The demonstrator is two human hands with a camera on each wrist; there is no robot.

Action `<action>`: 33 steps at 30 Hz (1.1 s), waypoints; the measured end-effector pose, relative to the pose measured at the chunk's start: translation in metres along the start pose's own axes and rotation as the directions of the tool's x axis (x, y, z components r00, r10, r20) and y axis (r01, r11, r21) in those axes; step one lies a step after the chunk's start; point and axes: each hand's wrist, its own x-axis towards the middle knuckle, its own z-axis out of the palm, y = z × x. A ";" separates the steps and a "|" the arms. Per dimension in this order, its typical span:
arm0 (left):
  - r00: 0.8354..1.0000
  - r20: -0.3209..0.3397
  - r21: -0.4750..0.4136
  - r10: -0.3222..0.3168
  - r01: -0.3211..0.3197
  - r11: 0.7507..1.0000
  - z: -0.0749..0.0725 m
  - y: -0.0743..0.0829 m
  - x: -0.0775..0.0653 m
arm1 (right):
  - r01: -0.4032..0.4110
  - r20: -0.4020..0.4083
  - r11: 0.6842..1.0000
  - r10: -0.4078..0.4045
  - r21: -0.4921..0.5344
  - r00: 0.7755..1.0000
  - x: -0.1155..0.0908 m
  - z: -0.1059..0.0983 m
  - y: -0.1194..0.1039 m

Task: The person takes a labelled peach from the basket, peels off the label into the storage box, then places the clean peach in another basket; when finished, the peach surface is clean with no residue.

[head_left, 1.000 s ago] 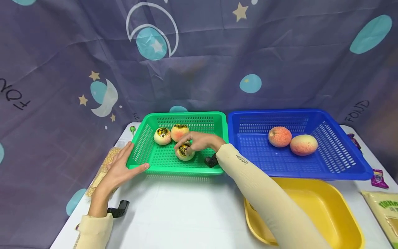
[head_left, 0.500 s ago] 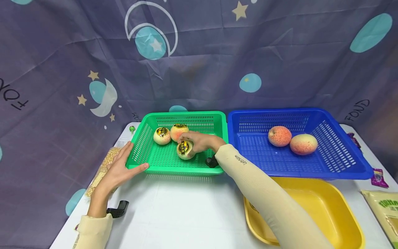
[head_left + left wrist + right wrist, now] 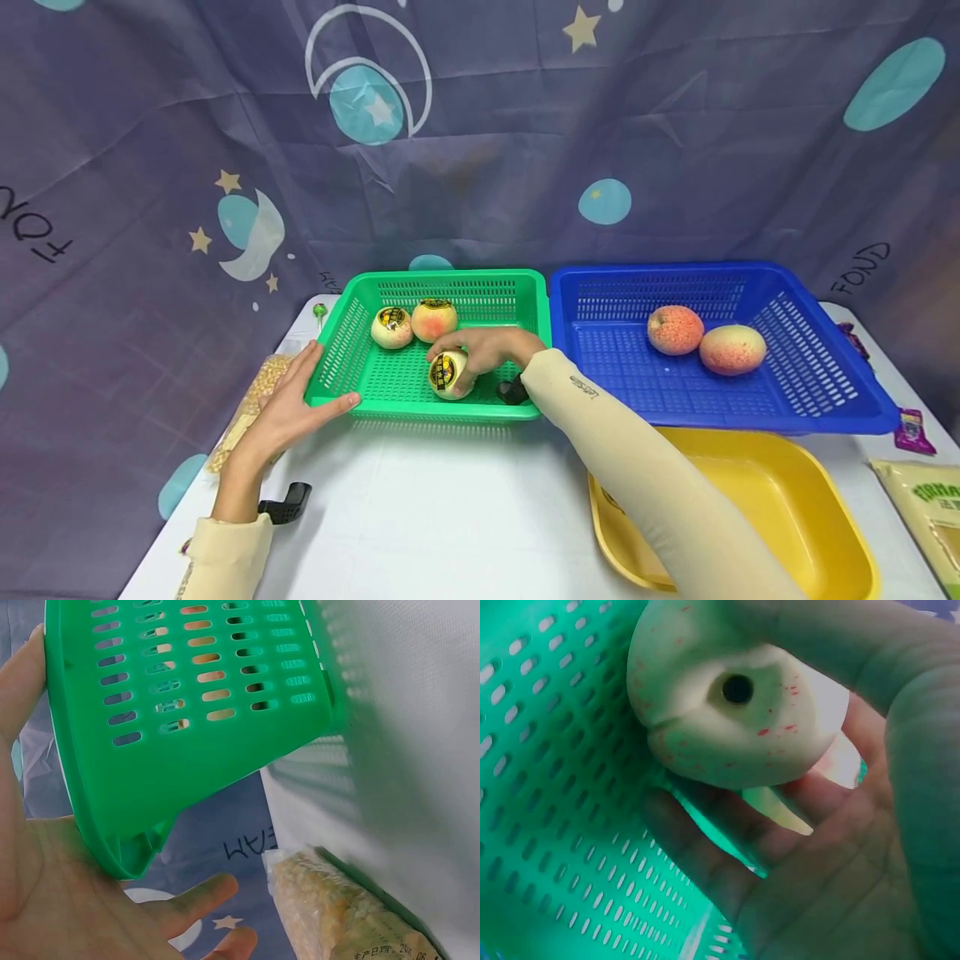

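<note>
In the head view my right hand grips a pale peach with a black and gold sticker, inside the green basket near its front wall. The right wrist view shows the same peach between thumb and fingers, its dark stem hole facing the camera. Two more stickered peaches, a left one and a redder one, sit behind it. My left hand rests at the green basket's front left corner, fingers spread and straight. In the left wrist view the basket's rim lies against that palm.
To the right, a blue basket holds a red peach and a paler oblong one. A yellow tub stands in front, partly under my right forearm. A bag of grains lies left; a packet lies far right.
My right hand has closed its fingers round the front peach and shifted it slightly toward the front wall, its sticker turning left. The left hand stays at the corner.
</note>
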 end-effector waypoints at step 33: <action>0.992 -0.082 -0.053 0.094 -0.099 0.994 0.002 0.005 -0.007 | 0.367 -0.209 0.930 -0.353 0.029 0.912 -0.160 0.030 -0.013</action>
